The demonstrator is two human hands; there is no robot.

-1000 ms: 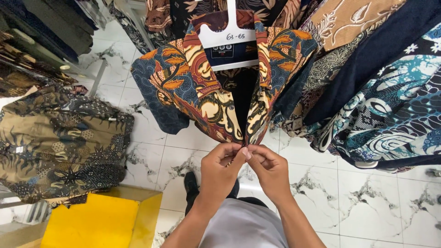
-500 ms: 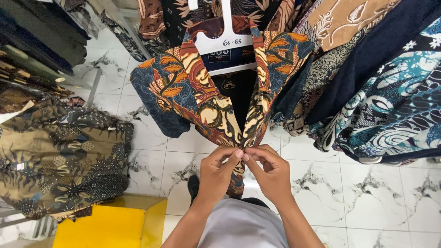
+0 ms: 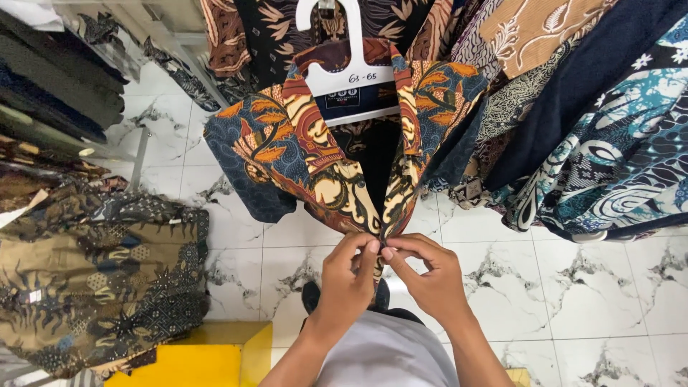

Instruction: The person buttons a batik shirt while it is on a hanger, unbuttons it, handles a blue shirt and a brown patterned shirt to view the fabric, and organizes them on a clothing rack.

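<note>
head view, looking down. a patterned shirt (image 3: 315, 150) in orange, dark blue and cream hangs on a white plastic hanger (image 3: 351, 72) at the centre of the frame, its front open in a narrow v that closes where the two edges meet, just above the hands. the left hand (image 3: 349, 276) pinches the left front edge between thumb and fingertips; the right hand (image 3: 428, 276) pinches the right front edge in the same way, and the fingertips of both hands touch each other at the placket (whatever small part lies between them is hidden by the fingers). both grips are closed tight on cloth, with no gap visible.

to the right of the shirt hang further garments (image 3: 595, 122) in dark blue, teal and brown prints, overlapping one another. to the left, folded dark clothes (image 3: 50, 86) lie in a stack, and below them a brown printed cloth (image 3: 93, 287) spreads wide. a yellow box (image 3: 193, 358) sits at the lower edge, beside the person's pale grey top (image 3: 387, 355). the floor is white marble-patterned tile (image 3: 573, 287).
</note>
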